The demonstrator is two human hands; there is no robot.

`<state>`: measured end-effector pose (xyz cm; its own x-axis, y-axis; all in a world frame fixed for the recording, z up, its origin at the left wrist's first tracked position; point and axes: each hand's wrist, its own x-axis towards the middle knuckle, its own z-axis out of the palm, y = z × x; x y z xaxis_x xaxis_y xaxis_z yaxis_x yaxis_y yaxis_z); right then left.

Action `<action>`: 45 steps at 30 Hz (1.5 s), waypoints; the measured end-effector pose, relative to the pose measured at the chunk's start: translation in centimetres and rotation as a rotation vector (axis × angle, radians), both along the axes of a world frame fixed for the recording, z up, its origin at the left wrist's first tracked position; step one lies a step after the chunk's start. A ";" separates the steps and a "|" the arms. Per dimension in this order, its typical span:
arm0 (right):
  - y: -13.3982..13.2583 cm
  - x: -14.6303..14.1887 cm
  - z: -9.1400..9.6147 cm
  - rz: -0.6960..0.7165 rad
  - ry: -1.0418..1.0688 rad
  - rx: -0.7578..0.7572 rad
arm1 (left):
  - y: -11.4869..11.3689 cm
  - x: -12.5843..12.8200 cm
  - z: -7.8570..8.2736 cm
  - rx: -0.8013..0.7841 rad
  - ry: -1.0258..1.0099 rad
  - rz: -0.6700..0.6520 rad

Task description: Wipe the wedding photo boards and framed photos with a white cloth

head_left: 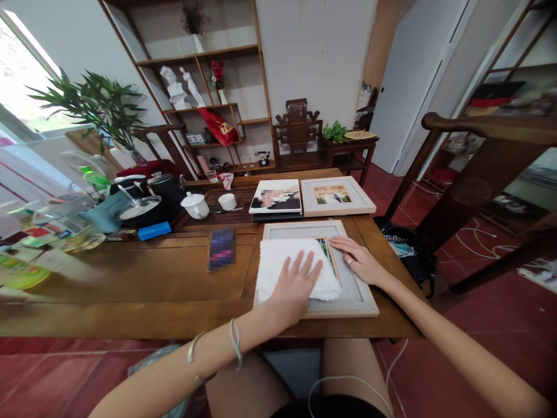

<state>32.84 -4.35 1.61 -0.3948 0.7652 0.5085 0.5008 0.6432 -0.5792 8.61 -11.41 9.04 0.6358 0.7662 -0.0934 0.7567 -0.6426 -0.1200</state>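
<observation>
A pale wooden picture frame (357, 293) lies flat near the front edge of the wooden table (143, 278). A folded white cloth (282, 258) covers most of its picture. My left hand (296, 284) lies flat on the cloth with its fingers spread. My right hand (359, 258) rests on the frame's right side, fingers stretched out flat, a ring on one finger. Only a thin strip of the picture shows between the cloth and my right hand.
Behind the frame lie a framed photo (337, 195) and a frameless print (276, 196). A small card (221, 248) stands mid-table. White cups (195, 205), dark pots (141, 210) and clutter fill the left. A wooden chair (478, 174) stands at the right, shelves behind.
</observation>
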 end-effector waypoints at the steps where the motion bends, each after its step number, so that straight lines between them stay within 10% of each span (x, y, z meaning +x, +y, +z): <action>1: 0.0 0.0 0.0 0.003 -0.002 0.002 | 1.3 0.3 -0.2 0.036 -0.006 0.012; 10: 0.2 0.1 -0.2 -0.009 0.011 0.024 | 7.4 2.3 -1.1 0.169 -0.076 -0.013; 16: 0.0 0.0 0.1 0.004 0.009 -0.012 | 0.4 4.8 0.4 -0.001 0.044 0.008; 24: 0.0 0.0 0.1 0.006 0.004 -0.030 | -6.8 4.8 -0.9 0.405 -0.008 -0.197; 32: -0.1 -0.1 0.1 0.002 -0.004 0.004 | -0.5 2.7 -3.1 0.409 0.042 -0.063; 45: -0.2 -0.2 0.6 0.003 -0.018 -0.002 | 8.9 1.6 0.9 0.371 -0.095 -0.235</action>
<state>32.61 -4.58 2.25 -0.4057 0.7655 0.4995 0.5094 0.6431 -0.5718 10.25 -2.48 9.92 0.7893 0.5703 0.2274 0.6138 -0.7250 -0.3123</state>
